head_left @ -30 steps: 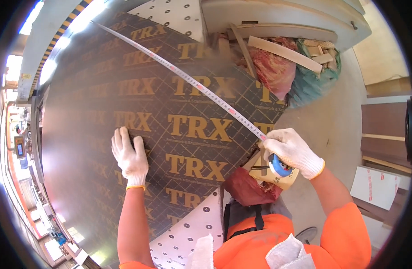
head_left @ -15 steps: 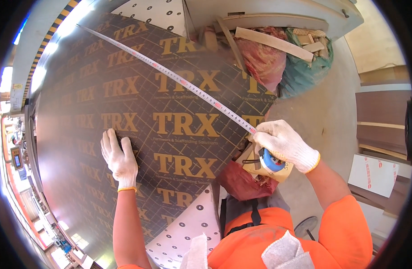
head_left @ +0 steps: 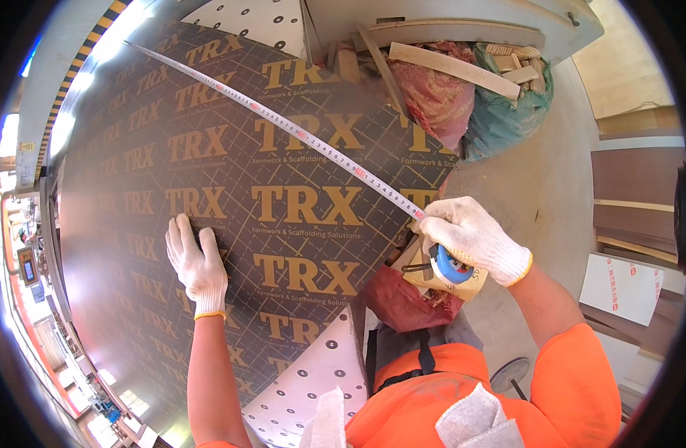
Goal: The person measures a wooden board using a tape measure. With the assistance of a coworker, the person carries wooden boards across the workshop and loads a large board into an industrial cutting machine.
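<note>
The right hand (head_left: 473, 237) has its grip closed around a blue tape measure (head_left: 455, 266) beside the dark, gold-printed board (head_left: 134, 261); its white, red-marked blade (head_left: 302, 136) crosses diagonally. The left hand (head_left: 196, 263) lies flat there.

The dark panel (head_left: 305, 239) looked smooth, glossy toward its left side and duller near the right. The tape measure (head_left: 453, 266) had a shiny, plastic-looking blue case and a smooth blade (head_left: 331, 154). Matt knitted cloth covered the left grip (head_left: 197, 263) and the right grip (head_left: 473, 237). The green sack (head_left: 509, 125) looked crinkled, the strip (head_left: 455, 69) was bare, matt wood, the floor (head_left: 526, 179) seemed dull, and the orange shirt (head_left: 574, 381) was soft cloth.
</note>
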The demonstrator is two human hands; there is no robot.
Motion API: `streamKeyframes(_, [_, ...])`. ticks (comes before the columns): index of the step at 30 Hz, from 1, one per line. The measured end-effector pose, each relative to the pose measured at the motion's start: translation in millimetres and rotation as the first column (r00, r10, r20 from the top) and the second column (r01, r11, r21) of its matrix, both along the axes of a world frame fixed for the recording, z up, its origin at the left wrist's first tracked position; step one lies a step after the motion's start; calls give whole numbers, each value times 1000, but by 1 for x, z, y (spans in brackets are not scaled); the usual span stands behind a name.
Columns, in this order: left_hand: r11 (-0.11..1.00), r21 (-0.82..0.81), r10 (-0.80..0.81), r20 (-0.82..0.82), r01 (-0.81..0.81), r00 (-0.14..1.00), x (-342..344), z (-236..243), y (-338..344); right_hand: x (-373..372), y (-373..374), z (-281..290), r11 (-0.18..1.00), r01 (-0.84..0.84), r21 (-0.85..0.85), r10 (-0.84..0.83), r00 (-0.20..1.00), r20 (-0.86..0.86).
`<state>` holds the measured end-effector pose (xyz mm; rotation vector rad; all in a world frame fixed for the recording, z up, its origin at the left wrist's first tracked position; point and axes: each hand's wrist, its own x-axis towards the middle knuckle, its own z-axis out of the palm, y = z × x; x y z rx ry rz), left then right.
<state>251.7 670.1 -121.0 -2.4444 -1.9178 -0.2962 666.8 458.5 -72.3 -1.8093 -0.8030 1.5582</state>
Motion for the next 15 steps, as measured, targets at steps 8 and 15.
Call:
streamKeyframes(8, [945,280,-160,-63,171,985,-25,-9,0,-26,13,40,991,-60,116,48,993,105])
streamKeyframes(15, [953,303,-76,229,3,970,10,30,-19,-110,-3,89,986,39,162,-28,997,-71])
